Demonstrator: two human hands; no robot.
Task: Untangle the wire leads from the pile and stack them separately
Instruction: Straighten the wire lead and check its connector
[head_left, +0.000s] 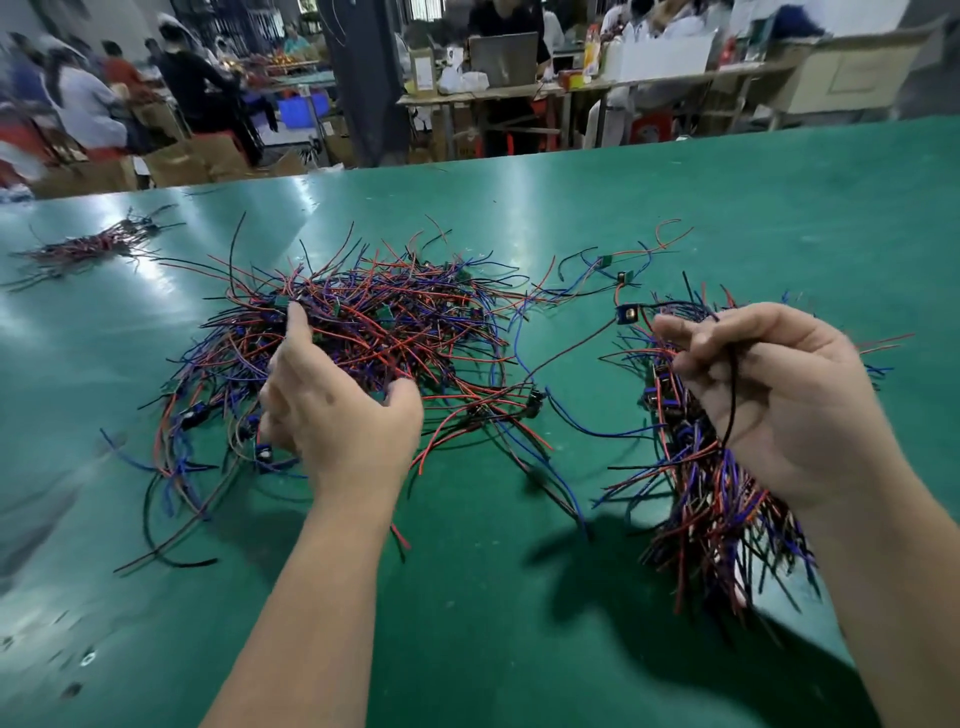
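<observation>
A tangled pile of red, blue and black wire leads (374, 322) with small green boards lies on the green table (519, 597) at centre left. My left hand (337, 410) reaches into the pile's near side, fingers and thumb curled round a clump of its wires. My right hand (769, 395) is raised at the right and pinches a black wire of one lead (627, 314), whose small dark board hangs just left of my fingers. Below that hand lies a sorted stack of leads (711, 499), laid roughly parallel.
A smaller bundle of leads (88, 247) lies at the table's far left. Two loose leads with green boards (613, 267) lie between pile and stack. Beyond the table's far edge are people, cardboard boxes and other workbenches.
</observation>
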